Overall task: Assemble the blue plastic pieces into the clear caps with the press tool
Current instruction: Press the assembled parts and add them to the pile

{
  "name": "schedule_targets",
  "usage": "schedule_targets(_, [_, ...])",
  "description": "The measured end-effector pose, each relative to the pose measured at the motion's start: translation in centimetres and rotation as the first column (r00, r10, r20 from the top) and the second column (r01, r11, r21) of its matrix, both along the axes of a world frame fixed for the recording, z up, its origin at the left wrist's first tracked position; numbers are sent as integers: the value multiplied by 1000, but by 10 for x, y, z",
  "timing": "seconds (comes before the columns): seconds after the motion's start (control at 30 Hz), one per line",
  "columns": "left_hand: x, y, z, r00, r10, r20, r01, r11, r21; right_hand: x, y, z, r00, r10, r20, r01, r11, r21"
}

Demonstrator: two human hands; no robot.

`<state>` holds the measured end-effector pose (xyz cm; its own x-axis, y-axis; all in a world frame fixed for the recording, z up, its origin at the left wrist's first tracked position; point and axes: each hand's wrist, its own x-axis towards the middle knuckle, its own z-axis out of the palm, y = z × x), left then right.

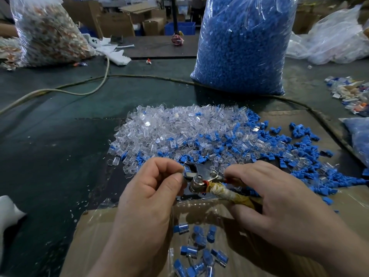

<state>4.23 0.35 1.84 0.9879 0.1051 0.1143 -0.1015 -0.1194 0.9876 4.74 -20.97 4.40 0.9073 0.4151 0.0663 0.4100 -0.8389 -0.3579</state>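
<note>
Fingers (pixel 174 169) of the left hand (pixel 151 190) are pinching a small cap (pixel 186 169) that is sitting in the metal head of the press tool (pixel 199 176), with thumb and forefinger curled together. The right hand (pixel 279 198) is gripping the tape-wrapped handles (pixel 231 194) of the tool, its fingers wrapping around them. Both hands are working at the near edge of a heap of clear caps (pixel 175 126), which is lying on the desk (pixel 50 140) and mingling on its right side with scattered blue pieces (pixel 303 156). Nearer the person, a cardboard box (pixel 93 232) lined with clear film is holding several assembled caps (pixel 199 250) showing blue inside. A tall clear bag (pixel 243 43) full of blue pieces is standing behind the heap, and a pale cord (pixel 83 93) is curving across the desk.
</note>
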Motion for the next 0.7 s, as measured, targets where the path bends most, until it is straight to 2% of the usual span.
schedule_targets(0.37, [0,3,-3,999,30,12,-30,1000,8,3,8,6,998,-29,57,30,999,-32])
schedule_targets(0.5, [-1,2,-4,996,84,-2,-84,996,-4,0,7,3,998,-55,34,56,998,-30])
schedule_targets(0.57, [0,1,-1,994,101,-32,-102,994,-37,2,4,-1,993,-102,55,104,994,-34])
schedule_targets(0.7, [-3,-5,0,988,-14,-155,4,998,-66,17,0,-13,970,-212,115,229,960,-162])
